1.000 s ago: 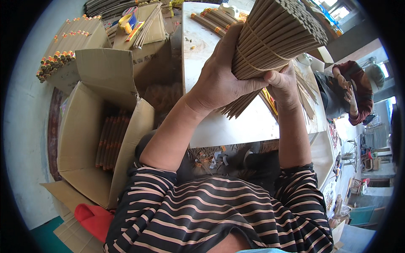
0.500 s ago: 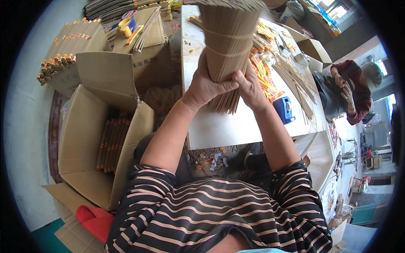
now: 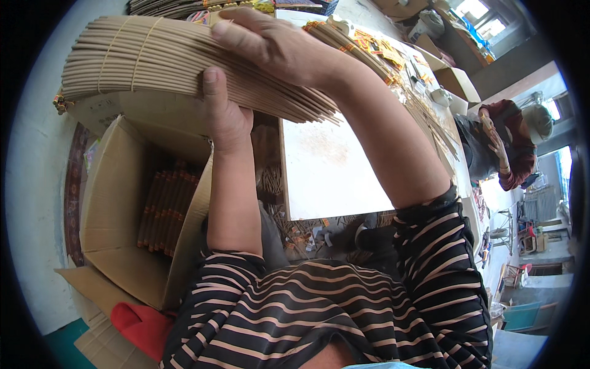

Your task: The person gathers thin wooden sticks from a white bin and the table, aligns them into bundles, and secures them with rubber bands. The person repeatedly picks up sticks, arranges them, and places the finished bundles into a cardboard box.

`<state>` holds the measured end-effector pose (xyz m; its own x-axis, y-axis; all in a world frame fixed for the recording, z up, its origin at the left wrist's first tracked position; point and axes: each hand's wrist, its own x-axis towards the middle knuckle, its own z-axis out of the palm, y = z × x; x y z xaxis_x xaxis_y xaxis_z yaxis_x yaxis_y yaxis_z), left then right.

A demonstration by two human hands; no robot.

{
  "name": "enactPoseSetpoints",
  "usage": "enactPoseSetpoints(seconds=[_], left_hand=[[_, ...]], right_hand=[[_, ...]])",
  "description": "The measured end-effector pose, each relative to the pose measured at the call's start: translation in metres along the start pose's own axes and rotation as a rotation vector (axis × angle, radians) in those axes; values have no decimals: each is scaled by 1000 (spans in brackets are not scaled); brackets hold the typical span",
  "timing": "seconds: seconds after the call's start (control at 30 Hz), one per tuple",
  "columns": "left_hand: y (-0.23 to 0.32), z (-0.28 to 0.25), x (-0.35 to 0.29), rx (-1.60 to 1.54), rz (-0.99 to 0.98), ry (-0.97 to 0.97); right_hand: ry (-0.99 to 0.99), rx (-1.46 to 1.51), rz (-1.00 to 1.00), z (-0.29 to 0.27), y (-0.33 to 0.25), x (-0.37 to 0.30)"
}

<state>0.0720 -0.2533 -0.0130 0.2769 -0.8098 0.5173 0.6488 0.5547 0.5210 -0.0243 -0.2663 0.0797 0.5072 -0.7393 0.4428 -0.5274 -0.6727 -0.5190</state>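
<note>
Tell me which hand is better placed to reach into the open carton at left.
Left, probably: the left hand is lower and nearer the carton, while the right hand is farther across, its forearm over the white table. Both hands hold the bundle of sticks.

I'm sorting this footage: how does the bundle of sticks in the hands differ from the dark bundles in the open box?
The held bundle is pale greyish tan; the boxed bundles are dark reddish brown. The held bundle looks much thicker than any single boxed bundle. The held bundle runs mainly across the picture; the boxed bundles run mostly up and down. Both are elongated.
</note>
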Motion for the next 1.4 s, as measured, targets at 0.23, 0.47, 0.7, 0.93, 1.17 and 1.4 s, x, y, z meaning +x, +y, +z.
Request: enactPoseSetpoints(seconds=[0.23,0.47,0.7,0.93,1.17,1.4], left_hand=[[17,-23,6,-152,10,222],[32,-59,17,-141,169,360],[44,-64,22,-123,182,423],[49,-66,27,-192,192,448],[38,-62,20,-251,96,395],[25,-40,7,-296,-17,300]], right_hand=[[570,26,97,-50,58,-100],[175,-348,1157,63,125,-256],[22,-313,780,165,126,-115],[464,872,619,141,128,-99],[764,1115,475,46,68,-97],[560,1329,435,69,6,-69]])
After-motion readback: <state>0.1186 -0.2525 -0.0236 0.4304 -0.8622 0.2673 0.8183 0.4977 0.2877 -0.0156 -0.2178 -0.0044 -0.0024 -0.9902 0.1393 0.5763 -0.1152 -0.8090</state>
